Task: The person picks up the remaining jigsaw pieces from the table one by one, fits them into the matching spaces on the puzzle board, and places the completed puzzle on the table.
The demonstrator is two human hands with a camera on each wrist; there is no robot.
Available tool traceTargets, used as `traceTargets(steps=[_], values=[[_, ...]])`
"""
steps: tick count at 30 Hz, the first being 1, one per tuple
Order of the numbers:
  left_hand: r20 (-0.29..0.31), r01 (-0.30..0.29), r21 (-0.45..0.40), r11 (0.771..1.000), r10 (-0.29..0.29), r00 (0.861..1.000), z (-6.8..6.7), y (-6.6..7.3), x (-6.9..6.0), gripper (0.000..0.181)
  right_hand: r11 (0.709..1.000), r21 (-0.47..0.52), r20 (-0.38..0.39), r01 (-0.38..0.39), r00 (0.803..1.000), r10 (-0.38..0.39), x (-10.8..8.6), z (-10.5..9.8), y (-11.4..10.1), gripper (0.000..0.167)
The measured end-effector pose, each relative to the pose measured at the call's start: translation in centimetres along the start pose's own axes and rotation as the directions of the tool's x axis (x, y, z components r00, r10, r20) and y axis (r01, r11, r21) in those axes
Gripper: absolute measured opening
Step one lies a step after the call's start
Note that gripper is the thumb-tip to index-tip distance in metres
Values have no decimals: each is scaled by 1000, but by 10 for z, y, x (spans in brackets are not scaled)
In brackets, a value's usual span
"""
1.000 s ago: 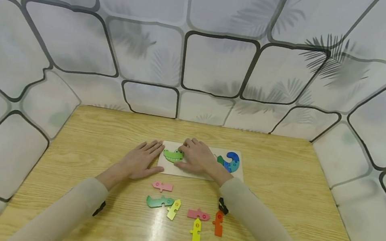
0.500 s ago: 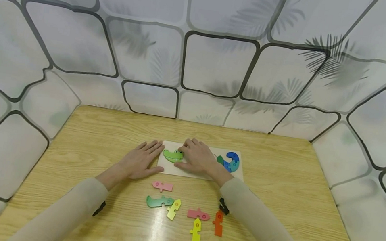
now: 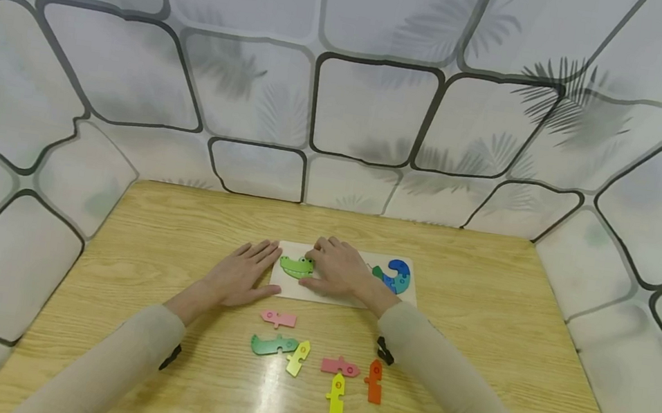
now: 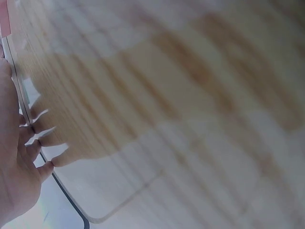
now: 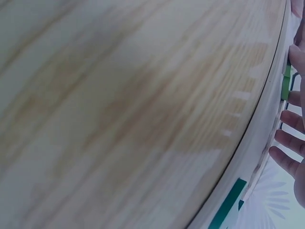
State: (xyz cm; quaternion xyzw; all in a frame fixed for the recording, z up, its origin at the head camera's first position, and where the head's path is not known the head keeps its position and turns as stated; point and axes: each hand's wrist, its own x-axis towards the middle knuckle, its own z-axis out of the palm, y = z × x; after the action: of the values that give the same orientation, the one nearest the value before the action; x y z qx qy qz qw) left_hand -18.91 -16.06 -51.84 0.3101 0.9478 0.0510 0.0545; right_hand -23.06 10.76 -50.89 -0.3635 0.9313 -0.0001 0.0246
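Note:
In the head view my left hand lies flat with fingers spread, its fingertips and thumb at the left edge of a white puzzle board. My right hand is over the middle of the board, thumb and bent index finger on either side of the back end of a green crocodile-head puzzle piece. The right wrist view shows part of this green piece between thumb and index finger; the other fingers are loosely bent. Blue tail pieces lie on the board's right part. My right hand hides the board's middle.
In front of the board lie loose puzzle pieces: pink, green, pale yellow, darker pink, yellow and orange. Patterned cloth walls stand behind and beside the wooden table.

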Motion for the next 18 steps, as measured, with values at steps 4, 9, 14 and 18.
traceTargets(steps=[4, 9, 14, 18], values=[[3, 0, -3, 1000, 0, 1000, -1, 1, 1, 87, 1000, 14, 18, 2, 1000, -2, -1, -5, 0, 65], [3, -2, -4, 1000, 2, 1000, -2, 2, 1, 86, 999, 35, 39, 11, 999, -13, -2, -10, 2, 65], [3, -2, -5, 1000, 2, 1000, -3, 2, 1, 86, 999, 47, 56, 12, 998, -14, -3, -11, 3, 66], [10, 0, -13, 1000, 0, 1000, -2, 1, 0, 86, 999, 52, 64, 7, 998, -10, -5, -12, 3, 68]])
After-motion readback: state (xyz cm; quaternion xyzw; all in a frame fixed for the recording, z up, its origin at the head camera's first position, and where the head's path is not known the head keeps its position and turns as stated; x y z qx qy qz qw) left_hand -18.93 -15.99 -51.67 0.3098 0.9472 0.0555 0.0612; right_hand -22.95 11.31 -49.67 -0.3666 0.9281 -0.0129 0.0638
